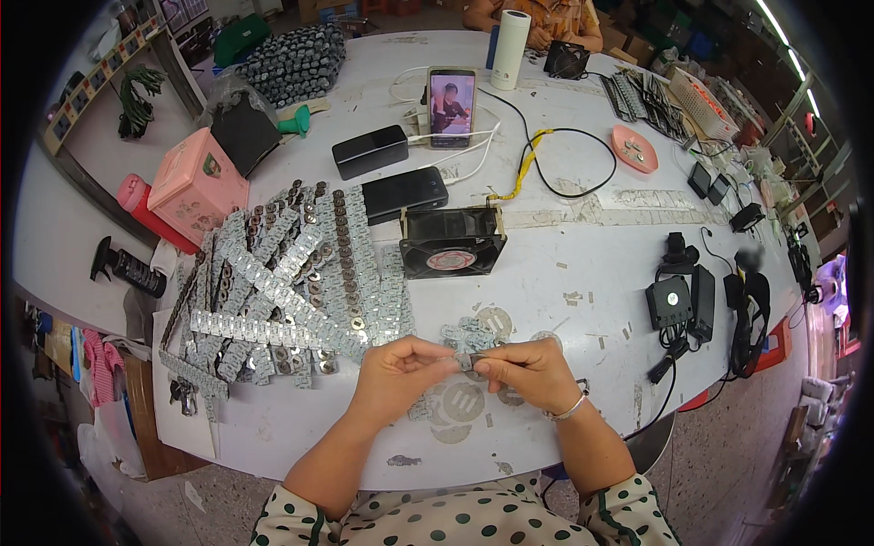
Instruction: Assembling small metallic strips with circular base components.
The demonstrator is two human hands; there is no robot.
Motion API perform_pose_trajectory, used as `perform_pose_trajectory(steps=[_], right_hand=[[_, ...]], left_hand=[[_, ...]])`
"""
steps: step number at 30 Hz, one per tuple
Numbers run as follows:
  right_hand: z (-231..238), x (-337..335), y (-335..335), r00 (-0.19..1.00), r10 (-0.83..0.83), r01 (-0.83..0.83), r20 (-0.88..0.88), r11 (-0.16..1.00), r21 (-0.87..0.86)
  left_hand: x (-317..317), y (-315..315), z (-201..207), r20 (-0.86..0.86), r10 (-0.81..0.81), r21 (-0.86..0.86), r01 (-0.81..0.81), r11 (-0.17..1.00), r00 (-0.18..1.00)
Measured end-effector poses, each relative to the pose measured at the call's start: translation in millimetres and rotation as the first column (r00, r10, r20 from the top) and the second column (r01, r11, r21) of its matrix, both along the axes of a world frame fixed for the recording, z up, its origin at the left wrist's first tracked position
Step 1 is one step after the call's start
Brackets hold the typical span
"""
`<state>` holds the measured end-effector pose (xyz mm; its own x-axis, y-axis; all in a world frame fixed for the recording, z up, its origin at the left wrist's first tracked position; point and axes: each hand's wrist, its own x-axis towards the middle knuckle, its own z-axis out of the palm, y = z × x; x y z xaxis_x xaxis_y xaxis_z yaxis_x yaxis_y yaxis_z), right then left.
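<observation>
Close to the near edge of the white table (564,309), my left hand (393,375) and my right hand (537,371) meet. Both are closed in a pinch, thumb against forefinger, on one small grey metallic piece (466,361). Its exact kind is too small to make out. Just beyond the fingertips lies a little cluster of silver-grey pieces (470,333). To the left, a heap of silvery strips (264,296), made of many small linked metal parts, spreads over the table. Some strips carry brown round parts.
A black cooling fan (452,244) stands beyond my hands. Behind it are two black power banks (370,151) and a propped phone (452,105). Black adapters with cables (672,305) lie right. A pink box (198,182) stands left. Another person (537,25) sits across the table.
</observation>
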<state>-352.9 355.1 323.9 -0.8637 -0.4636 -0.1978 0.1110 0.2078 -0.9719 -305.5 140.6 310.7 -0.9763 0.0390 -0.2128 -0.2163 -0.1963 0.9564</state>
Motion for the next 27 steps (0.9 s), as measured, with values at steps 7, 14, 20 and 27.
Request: perform_pose_trajectory(steps=[7, 14, 20, 27], right_hand=[[4.0, -0.3, -1.1, 0.977, 0.174, -0.179, 0.12, 0.983, 0.034], [-4.0, 9.4, -2.9, 0.969, 0.207, -0.172, 0.137, 0.958, -0.23], [-2.6, 8.7, -7.9, 0.985, 0.054, -0.019, 0.161, 0.978, -0.21], [-14.2, 17.2, -13.8, 0.987, -0.038, 0.052, -0.156, 0.995, 0.088]], left_hand=[[1.3, -0.7, 1.1, 0.057, -0.087, 0.03, 0.085, 0.996, 0.995], [0.7, -6.6, -2.9, 0.081, -0.179, 0.374, 0.136, 0.917, 0.981], [2.5, 9.0, -1.5, -0.39, -0.02, -0.112, -0.026, 0.993, 0.921], [7.3, 14.6, 3.1, -0.59, -0.144, -0.591, -0.302, 0.748, 0.795]])
